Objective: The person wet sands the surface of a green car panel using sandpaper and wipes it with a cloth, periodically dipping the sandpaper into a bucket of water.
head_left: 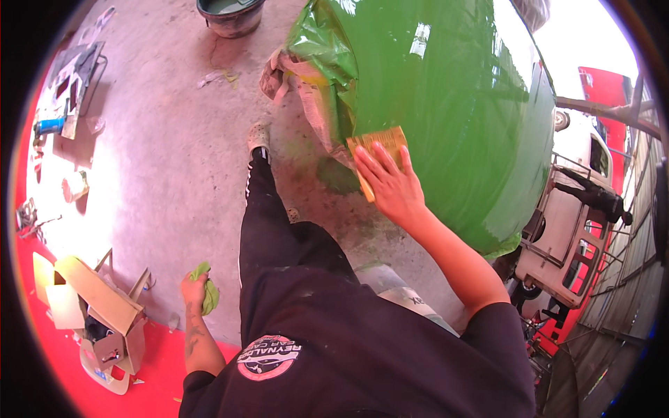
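— How far along is it?

— Hard to judge. The left hand (195,287), low beside the green panel (446,104), is clenched round a green rag (208,296). The right hand (390,182) presses a yellow sanding sheet (380,150) flat on the panel's lower left edge — most of the glossy face looks untouched.

— Room to move?

— Bare concrete floor (167,153) left of the panel; crumpled masking paper (300,83) at its edge, a bucket (231,15) beyond.

Right hand (390,182) presses a tan sanding pad (378,150) flat against the glossy green panel (453,104). Left hand (195,291) grips a green rag (209,296), low beside the leg.
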`<state>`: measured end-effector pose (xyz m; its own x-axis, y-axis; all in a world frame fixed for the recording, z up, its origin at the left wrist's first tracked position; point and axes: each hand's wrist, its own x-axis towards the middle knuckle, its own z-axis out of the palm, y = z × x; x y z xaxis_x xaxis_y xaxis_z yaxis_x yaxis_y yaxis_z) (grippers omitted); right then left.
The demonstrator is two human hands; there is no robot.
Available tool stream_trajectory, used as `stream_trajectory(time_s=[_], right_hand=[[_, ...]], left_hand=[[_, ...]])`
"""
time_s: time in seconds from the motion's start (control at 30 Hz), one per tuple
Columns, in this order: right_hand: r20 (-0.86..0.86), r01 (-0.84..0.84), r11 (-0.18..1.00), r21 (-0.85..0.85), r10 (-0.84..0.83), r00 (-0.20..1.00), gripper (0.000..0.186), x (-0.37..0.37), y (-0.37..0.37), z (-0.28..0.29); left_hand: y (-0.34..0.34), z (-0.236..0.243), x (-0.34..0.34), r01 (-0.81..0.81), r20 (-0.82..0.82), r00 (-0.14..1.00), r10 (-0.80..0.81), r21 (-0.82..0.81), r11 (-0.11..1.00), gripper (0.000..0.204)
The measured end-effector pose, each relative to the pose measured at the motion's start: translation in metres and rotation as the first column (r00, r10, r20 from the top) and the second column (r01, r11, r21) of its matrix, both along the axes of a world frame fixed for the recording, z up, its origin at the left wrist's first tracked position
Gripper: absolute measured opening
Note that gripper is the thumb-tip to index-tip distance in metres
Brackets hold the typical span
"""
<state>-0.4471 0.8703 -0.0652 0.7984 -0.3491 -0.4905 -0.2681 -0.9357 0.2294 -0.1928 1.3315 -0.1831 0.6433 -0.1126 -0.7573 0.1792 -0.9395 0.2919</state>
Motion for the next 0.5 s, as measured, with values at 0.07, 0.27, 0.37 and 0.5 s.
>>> stream_trajectory(time_s=[0.07, 0.27, 0.37, 0.5], right_hand=[[0.089, 0.026, 0.998, -0.063, -0.021, 0.996, 0.065, 0.025, -0.006, -0.006], [0.137, 0.021, 1.000, 0.001, -0.021, 0.990, 0.060, -0.004, -0.004, -0.010], [0.264, 0.089, 0.995, 0.039, -0.096, 0.960, 0.062, 0.016, -0.025, -0.010], [0.369, 0.174, 0.985, 0.022, -0.170, 0.914, 0.067, 0.066, -0.077, -0.015]], left_hand=[[0.006, -0.008, -0.002, -0.009, 0.005, 1.000, 0.010, -0.024, 1.000, 0.031], [0.013, -0.007, -0.005, -0.063, 0.045, 0.997, 0.069, -0.135, 0.989, 0.028], [0.009, -0.002, -0.008, -0.046, 0.074, 0.996, 0.057, -0.145, 0.988, 0.029], [0.017, -0.011, -0.005, -0.053, 0.040, 0.998, 0.054, -0.040, 0.998, 0.032]])
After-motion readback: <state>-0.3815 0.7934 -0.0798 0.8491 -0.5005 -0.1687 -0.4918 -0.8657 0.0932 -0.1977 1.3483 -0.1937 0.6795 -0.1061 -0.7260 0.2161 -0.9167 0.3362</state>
